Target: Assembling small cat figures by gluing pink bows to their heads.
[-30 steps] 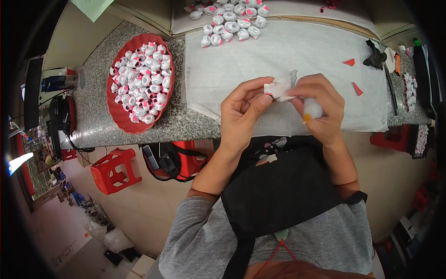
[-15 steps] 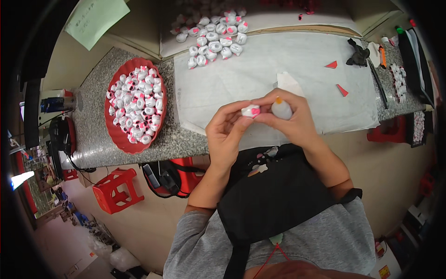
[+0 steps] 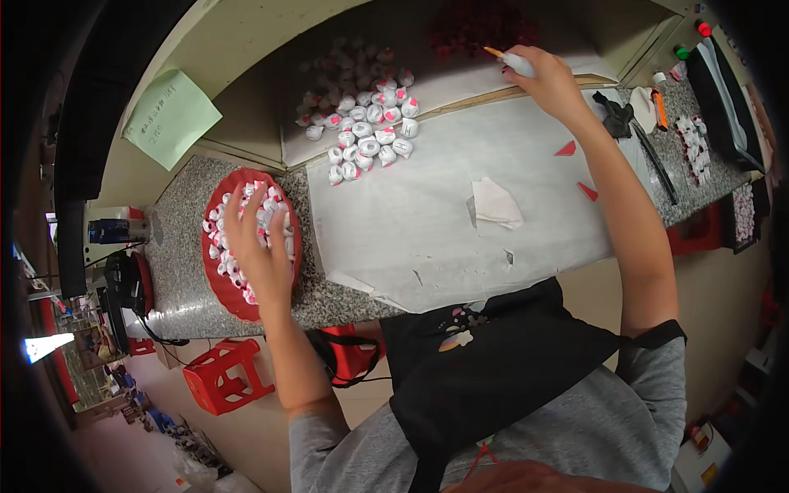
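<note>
Left hand (image 3: 268, 264) is over the red scalloped dish (image 3: 240, 311) at the left of the frame, fingers spread apart; no piece shows clamped in this grip, and I cannot tell whether my fingertips touch the white-and-pink pieces (image 3: 220, 253) heaped there. The dish's raised rim presumably keeps them from rolling off. Right hand (image 3: 552, 80), upper right of centre: grip clamped around a small white bottle (image 3: 519, 65), orange tip pointing up-left. It is tucked among the fingers, which I judge leaves the fingertips partly usable; contact with the dark red pile (image 3: 470, 31) at top centre is unclear. Loose pieces (image 3: 367, 146) sit grouped upper left of centre, apart from the dish. A white sheet (image 3: 394, 234) covers much of the tabletop (image 3: 177, 283), probably as protection. Pose: left forearm rises nearly vertical from the lower frame; right arm reaches far out, forearm slanting up-left from the right.
</note>
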### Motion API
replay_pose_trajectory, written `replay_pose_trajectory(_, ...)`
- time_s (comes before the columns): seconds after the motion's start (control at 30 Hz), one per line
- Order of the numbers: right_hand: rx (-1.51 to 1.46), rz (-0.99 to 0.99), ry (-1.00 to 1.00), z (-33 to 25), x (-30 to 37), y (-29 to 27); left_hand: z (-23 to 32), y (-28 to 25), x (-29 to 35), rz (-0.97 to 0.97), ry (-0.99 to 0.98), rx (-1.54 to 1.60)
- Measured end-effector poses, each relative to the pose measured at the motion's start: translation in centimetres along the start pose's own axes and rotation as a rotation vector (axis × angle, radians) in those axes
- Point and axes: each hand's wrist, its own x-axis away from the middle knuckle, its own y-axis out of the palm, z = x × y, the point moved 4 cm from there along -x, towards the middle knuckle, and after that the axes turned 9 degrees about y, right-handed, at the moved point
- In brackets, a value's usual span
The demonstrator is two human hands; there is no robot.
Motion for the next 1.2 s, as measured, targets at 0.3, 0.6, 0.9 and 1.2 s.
replay_pose_trajectory(0.3, 0.182, 0.081, 0.183, 2.3, -3.4, 1.2, 8.9, 24.3, -19.8, -0.142, 0.21, 0.277)
replay_pose_trajectory(0.6, 0.174, 0.32, -0.148, 7.0, -7.7, 0.5, 12.4, 27.5, -18.5, -0.177, 0.173, 0.245)
replay_pose_trajectory(0.9, -0.076, 0.329, -0.074, 3.4, -4.0, -1.3, 13.2, 25.2, -16.1, -0.197, 0.049, 0.221)
replay_pose_trajectory(1.2, -0.572, -0.097, 0.23, -2.6, 6.2, -2.8, 3.3, 21.9, -16.9, -0.345, 0.114, -0.345)
